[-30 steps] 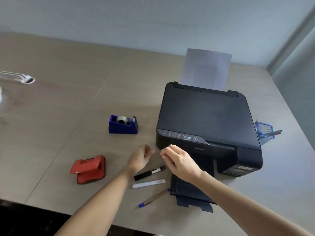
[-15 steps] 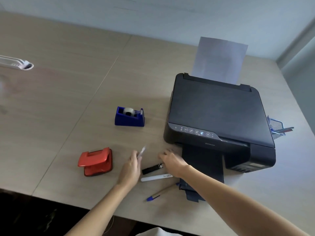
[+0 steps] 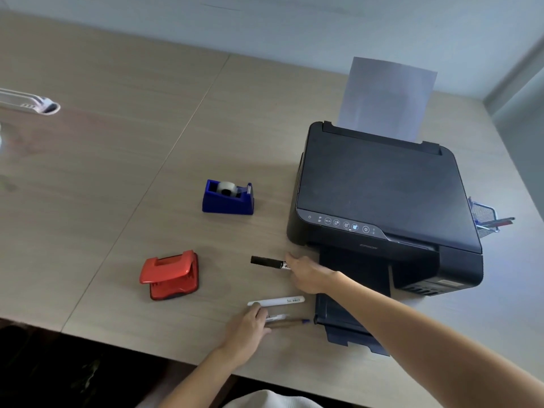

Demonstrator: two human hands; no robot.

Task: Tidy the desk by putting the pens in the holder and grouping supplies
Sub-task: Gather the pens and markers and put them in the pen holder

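R hand [image 3: 306, 273] now gripping black marker [image 3: 269, 262], lifted since 0.5s ago | L hand [image 3: 250, 326] clutching pens [image 3: 284, 320] nr desk edge | holder [image 3: 485, 216] behind printer [image 3: 379, 198] | you're gathering, drop-off next

A wide desk [image 3: 123, 148] of pale wood-grain laminate, made of panels joined at thin seams, stands against a plain light blue-grey wall [image 3: 294, 22]. To the right of the desk a second wall surface [image 3: 527, 92] meets the first at a corner. Below the desk's near edge lies dark floor [image 3: 59, 375]. Soft light falls across the desk.
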